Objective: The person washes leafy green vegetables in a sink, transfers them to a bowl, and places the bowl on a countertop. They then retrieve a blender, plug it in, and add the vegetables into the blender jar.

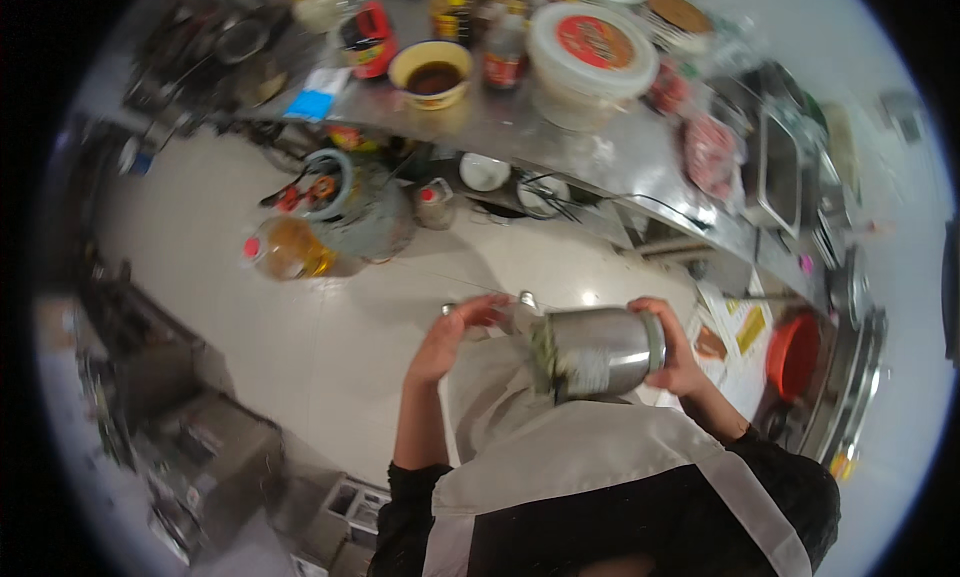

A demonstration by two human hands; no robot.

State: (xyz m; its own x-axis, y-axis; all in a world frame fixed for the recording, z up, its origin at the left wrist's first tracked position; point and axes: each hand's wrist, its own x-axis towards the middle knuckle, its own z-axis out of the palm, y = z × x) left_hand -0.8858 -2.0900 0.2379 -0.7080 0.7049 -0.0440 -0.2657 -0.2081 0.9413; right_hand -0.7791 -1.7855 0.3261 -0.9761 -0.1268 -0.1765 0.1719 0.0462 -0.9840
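My right hand point(675, 356) grips the right end of a shiny cylindrical canister point(600, 352), which lies on its side in front of my apron point(577, 442). A pale greenish ring circles the gripped end, and a small label bears writing on its side. Blurred green, leaf-like matter point(544, 344) shows at the canister's left end. My left hand point(450, 337) is raised just left of that end, its fingers curved toward a pale translucent patch. Motion blur hides whether those fingers hold or touch anything.
Ahead stands a steel worktable point(480, 131) bearing a yellow bowl of dark liquid point(431, 78), a large lidded plastic tub point(592, 67) and bagged meat point(711, 157). An oil jug point(289, 248) and a grey bucket point(371, 209) stand on the floor. A red basin point(793, 358) is at right.
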